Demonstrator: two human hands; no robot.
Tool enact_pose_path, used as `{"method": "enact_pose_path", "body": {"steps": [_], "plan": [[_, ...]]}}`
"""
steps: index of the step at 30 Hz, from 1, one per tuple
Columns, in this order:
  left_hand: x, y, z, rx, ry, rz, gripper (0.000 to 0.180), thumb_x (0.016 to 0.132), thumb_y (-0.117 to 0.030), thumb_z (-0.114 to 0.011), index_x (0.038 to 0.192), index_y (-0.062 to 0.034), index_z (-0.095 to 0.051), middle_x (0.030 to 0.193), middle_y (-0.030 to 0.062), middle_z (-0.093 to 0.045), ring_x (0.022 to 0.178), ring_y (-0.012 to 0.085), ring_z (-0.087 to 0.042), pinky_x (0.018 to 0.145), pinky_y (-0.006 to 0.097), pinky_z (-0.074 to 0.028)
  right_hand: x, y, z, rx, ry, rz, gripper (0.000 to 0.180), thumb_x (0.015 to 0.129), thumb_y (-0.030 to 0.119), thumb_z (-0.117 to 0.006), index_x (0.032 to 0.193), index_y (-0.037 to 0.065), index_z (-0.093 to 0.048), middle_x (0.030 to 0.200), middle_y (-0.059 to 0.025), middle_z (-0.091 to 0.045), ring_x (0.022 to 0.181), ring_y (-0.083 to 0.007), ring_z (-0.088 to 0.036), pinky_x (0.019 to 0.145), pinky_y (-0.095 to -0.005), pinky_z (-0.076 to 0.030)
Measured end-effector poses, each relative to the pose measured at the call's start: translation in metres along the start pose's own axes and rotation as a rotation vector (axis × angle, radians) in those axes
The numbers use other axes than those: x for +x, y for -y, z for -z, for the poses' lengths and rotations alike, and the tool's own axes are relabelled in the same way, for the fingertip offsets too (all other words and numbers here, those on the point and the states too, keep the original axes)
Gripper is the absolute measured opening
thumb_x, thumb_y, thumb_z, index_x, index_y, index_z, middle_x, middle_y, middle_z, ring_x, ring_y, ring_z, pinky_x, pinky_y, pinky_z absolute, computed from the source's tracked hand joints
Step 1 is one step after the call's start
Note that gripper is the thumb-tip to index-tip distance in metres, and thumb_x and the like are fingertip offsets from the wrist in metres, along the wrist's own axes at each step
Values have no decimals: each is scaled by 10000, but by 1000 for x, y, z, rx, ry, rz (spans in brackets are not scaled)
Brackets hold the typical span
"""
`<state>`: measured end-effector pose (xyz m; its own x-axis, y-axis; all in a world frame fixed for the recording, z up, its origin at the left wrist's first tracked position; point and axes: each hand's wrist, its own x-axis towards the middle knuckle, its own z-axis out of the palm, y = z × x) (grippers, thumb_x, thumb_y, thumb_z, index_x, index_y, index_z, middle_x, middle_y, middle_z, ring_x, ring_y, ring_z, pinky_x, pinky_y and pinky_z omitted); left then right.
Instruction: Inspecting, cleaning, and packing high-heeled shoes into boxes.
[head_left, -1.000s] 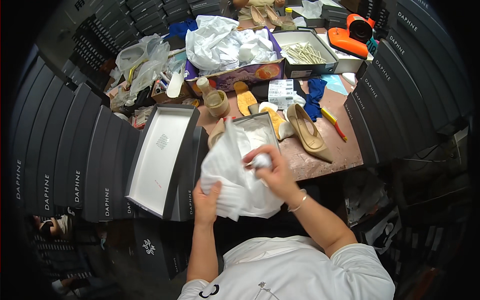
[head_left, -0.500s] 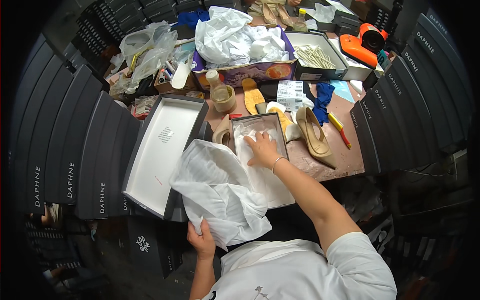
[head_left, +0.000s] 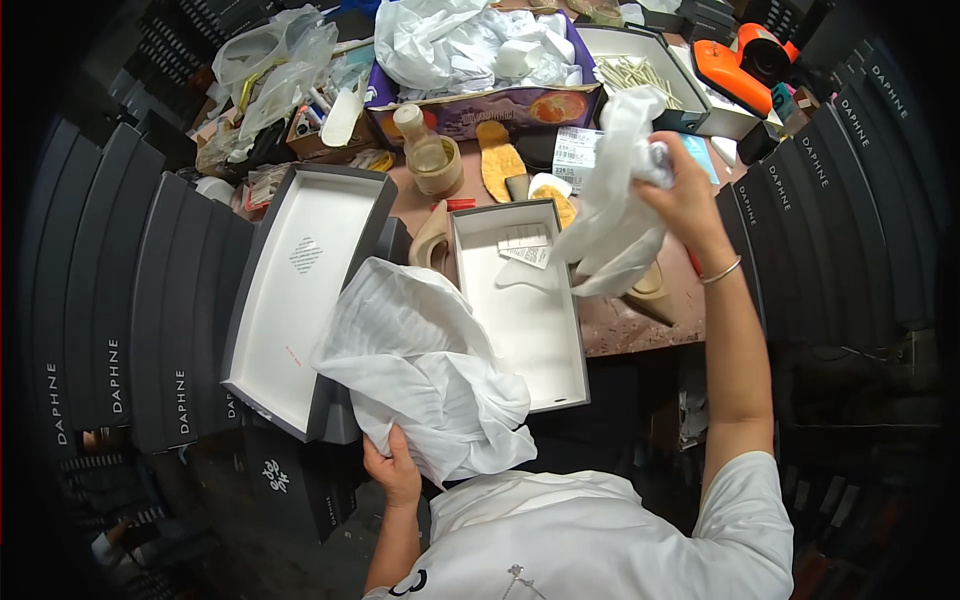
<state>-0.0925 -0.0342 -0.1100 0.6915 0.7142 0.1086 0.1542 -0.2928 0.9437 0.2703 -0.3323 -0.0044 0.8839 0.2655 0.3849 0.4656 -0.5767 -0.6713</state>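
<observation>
My left hand (head_left: 396,468) pinches the lower edge of a large sheet of white tissue paper (head_left: 420,370), which drapes beside the shoebox. My right hand (head_left: 685,195) is raised at the right, closed on a crumpled piece of white tissue paper (head_left: 615,225). Between them stands the open shoebox (head_left: 540,345), white inside, with printed slips (head_left: 525,245) and a small white insert at its far end. A beige shoe (head_left: 432,240) rests against the box's left side. Another beige shoe (head_left: 652,285) lies to the right, largely hidden behind the hanging tissue.
The box lid (head_left: 305,290) leans at the left. Dark shoeboxes (head_left: 150,330) are stacked on both sides. Behind stand a purple carton (head_left: 490,115) of crumpled tissue, a jar (head_left: 430,160), a box of white sticks (head_left: 640,75) and an orange tool (head_left: 730,80). Yellow insoles (head_left: 500,160) lie nearer.
My right hand has come up out of the shoebox and to the right, lifting crumpled tissue with it. The box's white bottom and slips now show. My left hand keeps its tissue.
</observation>
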Motion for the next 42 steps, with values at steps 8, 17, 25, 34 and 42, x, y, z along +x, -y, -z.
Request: {"method": "enact_pose_path", "body": {"steps": [8,17,25,34,42], "plan": [[-3,-28,-7,-63,-24,-108,314,937,-129,-538,1158,94,-527,1090,126,-620,948,164,-580,843,285,-448,35,-89,-11,-483,-76,182,549,735,68,-679,1250,25,-495,1332,-232,-459,1132,-375,-542,955,-413,-444],[8,-78,47,77,-188,-527,290,933,-126,-525,1089,114,-572,1064,156,-627,907,179,-595,789,292,-462,-41,14,-160,-612,822,242,690,664,311,-817,1199,-18,-532,1126,-230,-562,1141,-397,-509,868,-438,-502],[-17,-79,71,11,-322,-523,304,945,-145,-523,1090,116,-582,1061,149,-629,886,188,-602,770,299,-476,-73,-13,-192,-611,597,402,460,822,55,-514,1281,44,-479,864,-166,-633,719,-344,-628,593,-399,-526],[-15,-64,71,-67,-320,-456,289,936,-128,-527,1073,119,-588,1033,154,-637,867,183,-602,746,299,-478,-2,29,-92,-603,-124,481,338,804,64,-571,1134,45,-498,889,-164,-613,817,-333,-624,679,-442,-515],[-13,-66,50,-165,-259,-438,272,922,-120,-542,1058,110,-596,1013,151,-643,862,183,-605,752,305,-487,-129,48,-202,-145,1010,236,365,714,186,-720,1013,35,-576,945,-210,-648,874,-385,-639,771,-457,-509]]}}
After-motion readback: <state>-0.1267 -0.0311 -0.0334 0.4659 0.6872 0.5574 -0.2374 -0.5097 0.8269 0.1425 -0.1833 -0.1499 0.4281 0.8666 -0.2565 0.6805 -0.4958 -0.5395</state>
